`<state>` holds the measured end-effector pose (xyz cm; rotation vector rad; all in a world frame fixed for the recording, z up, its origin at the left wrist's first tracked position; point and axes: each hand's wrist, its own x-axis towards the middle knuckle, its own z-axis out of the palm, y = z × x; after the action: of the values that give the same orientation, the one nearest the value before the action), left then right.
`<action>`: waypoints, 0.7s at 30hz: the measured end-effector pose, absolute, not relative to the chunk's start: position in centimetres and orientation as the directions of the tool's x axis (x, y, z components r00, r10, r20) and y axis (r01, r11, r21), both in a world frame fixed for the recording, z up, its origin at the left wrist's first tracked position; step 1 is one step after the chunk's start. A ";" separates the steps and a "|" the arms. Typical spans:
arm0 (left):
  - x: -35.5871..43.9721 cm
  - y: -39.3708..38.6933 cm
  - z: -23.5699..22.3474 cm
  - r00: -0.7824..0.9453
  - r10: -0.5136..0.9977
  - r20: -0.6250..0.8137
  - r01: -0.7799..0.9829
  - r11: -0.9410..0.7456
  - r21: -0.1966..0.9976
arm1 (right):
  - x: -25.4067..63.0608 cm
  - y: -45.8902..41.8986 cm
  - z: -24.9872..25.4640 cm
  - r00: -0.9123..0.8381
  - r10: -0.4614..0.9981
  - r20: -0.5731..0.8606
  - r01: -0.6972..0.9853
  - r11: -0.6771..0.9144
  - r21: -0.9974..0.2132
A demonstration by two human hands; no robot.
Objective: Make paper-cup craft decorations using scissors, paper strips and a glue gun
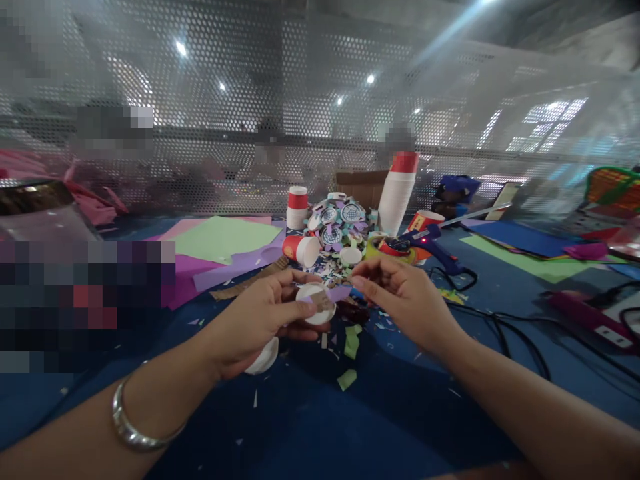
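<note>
My left hand (265, 310) grips a round white piece with a raised rim (320, 316), like a cut-off paper cup base, thumb on top. A brown cardboard scrap (320, 301) and a purple paper strip (340, 293) lie across it. The strip sticks out to the right. Close to that strip, my right hand (400, 293) has thumb and index finger pinched together; what is between them is too small to make out. Another white round piece (264, 358) lies on the table below my left hand.
Behind the hands, several decorated discs (333, 223) are heaped among paper scraps. A tall stack of paper cups (397, 197) stands behind, right. A blue glue gun (437, 250) rests on a tape roll, its cable (495, 317) crossing the right side. Coloured sheets (225, 239) lie left.
</note>
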<state>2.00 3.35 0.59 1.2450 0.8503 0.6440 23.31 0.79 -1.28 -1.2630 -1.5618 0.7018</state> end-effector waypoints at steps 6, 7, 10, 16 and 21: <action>1.3 4.9 0.5 0.466 0.877 -0.114 -0.038 0.149 0.988 | 21.8 -1.0 -1.3 -0.181 0.816 0.549 0.608 0.531 -0.590; 1.2 5.2 0.4 0.455 0.884 -0.104 -0.045 0.140 0.989 | 21.2 -1.2 -1.4 -0.303 0.792 0.530 0.594 0.591 -0.545; 0.9 5.5 0.3 0.415 0.905 -0.089 -0.069 0.130 0.989 | 19.5 -1.7 -1.6 -0.612 0.663 0.431 0.542 0.748 -0.383; 0.6 5.3 0.7 0.373 0.925 -0.077 -0.109 0.126 0.986 | 16.5 -1.3 -1.5 -0.732 0.605 0.313 0.576 0.795 -0.191; 0.4 5.2 0.8 0.383 0.921 -0.073 -0.117 0.126 0.985 | 15.8 -0.7 -1.9 -0.743 0.592 0.312 0.570 0.804 -0.169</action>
<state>0.37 5.24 0.78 1.1938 0.8715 0.9150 15.80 -0.67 -1.87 -0.8815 -2.6396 0.0880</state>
